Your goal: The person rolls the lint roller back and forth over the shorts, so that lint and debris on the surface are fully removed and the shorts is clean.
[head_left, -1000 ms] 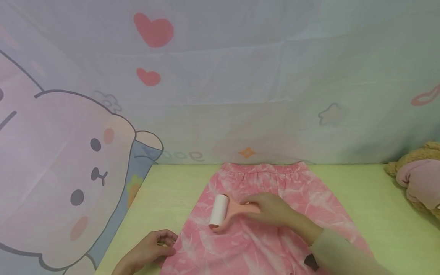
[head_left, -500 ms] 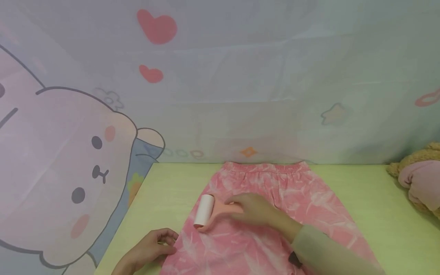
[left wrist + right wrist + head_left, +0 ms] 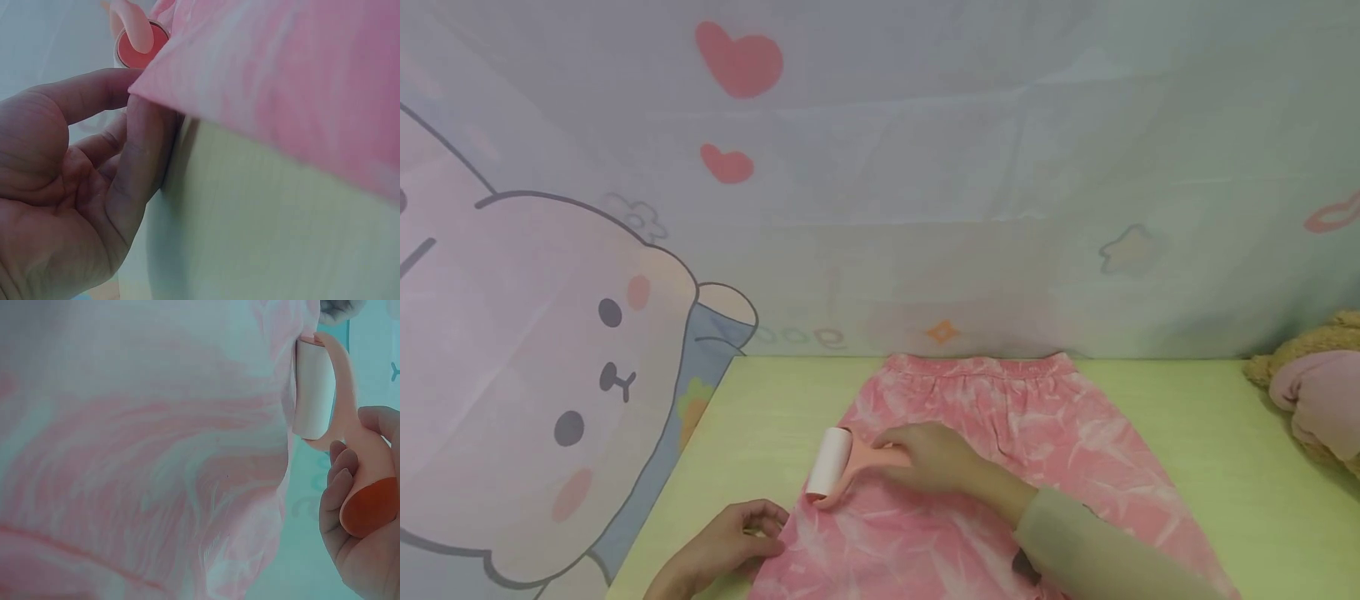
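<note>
A pink-and-white garment with a gathered elastic waistband [image 3: 977, 367] lies spread out, waistband toward the wall. My right hand [image 3: 932, 458] grips the peach handle of a lint roller [image 3: 829, 463], fingers curled round it in the right wrist view. The roller's white cylinder lies at the garment's left edge. Lower down that same edge, my left hand [image 3: 730, 537] pinches the cloth; in the left wrist view a fold of the garment [image 3: 262, 87] sits between thumb and finger. The peach end of the lint roller [image 3: 134, 47] shows just beyond the thumb.
The pale yellow-green tabletop [image 3: 767, 417] shows on both sides of the garment. A plush toy [image 3: 1318, 392] in pink clothing sits at the right edge. Behind hangs a printed cloth backdrop [image 3: 925, 167] with hearts and a big cartoon animal at left.
My right hand has pushed the lint roller leftward over the garment, from its left-middle part to the left edge. The left hand has stayed in place.
</note>
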A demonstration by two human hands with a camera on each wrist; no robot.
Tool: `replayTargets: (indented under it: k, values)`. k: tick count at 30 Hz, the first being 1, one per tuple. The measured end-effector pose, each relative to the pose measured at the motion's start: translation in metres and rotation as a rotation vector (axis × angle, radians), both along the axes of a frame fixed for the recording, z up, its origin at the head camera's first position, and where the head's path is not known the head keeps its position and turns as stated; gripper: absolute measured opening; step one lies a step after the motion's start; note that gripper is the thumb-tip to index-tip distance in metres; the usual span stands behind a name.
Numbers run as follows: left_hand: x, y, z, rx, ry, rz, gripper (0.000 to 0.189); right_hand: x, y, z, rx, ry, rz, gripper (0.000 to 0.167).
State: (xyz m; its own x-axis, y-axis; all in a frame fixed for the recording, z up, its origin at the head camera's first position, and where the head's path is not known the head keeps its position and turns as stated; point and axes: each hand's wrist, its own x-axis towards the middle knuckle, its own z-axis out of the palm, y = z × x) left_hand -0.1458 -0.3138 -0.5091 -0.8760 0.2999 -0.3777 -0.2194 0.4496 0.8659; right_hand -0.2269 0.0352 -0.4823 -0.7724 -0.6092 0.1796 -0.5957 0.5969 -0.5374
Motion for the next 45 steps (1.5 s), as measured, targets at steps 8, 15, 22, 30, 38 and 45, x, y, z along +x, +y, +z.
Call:
replayTargets:
  k: [8, 15, 22, 30, 38, 45]
  values:
    - [-0.001, -0.001, -0.001, 0.011, -0.010, -0.001, 0.030, -0.010, 0.013, 0.005, -0.062, -0.016, -0.033, 0.028]
    - [-0.002, 0.000, -0.001, 0.014, -0.016, -0.008, 0.030, -0.024, 0.028, 0.015, -0.066, 0.018, -0.090, 0.031]
    - [-0.003, -0.001, -0.003, 0.002, -0.011, -0.009, 0.031, -0.043, 0.037, 0.014, -0.040, 0.004, -0.124, 0.035]
    - [-0.003, -0.001, -0.003, 0.010, -0.020, 0.002, 0.031, -0.061, 0.044, 0.014, -0.030, -0.007, -0.161, 0.043]
    - [-0.003, 0.000, -0.003, -0.030, -0.027, 0.019, 0.031, -0.070, 0.044, 0.009, -0.013, -0.028, -0.163, 0.045]
    - [-0.002, -0.001, -0.004, -0.008, -0.020, 0.026, 0.031, -0.075, 0.050, 0.002, -0.024, -0.071, -0.166, 0.047]
